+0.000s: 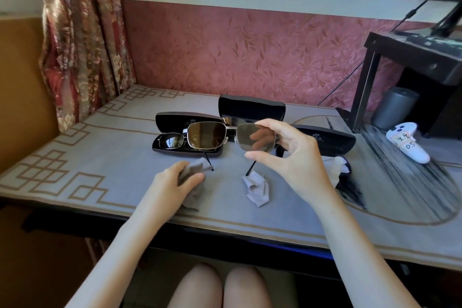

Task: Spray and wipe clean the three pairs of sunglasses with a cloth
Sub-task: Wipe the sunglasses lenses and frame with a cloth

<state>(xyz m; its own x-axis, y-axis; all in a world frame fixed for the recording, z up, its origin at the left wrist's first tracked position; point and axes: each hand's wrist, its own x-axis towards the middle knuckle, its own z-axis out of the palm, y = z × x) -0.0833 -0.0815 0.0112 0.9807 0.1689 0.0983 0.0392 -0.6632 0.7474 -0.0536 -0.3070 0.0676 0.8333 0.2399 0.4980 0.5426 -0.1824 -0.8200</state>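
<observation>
The left hand (180, 180) and the right hand (287, 157) are bare, with slim fingers and short, plain nails. Both forearms (140, 232) are uncovered along their whole visible length, from the wrists to the near edge of the view. Two bare knees (197, 287) show side by side at the near edge, between the forearms.
</observation>
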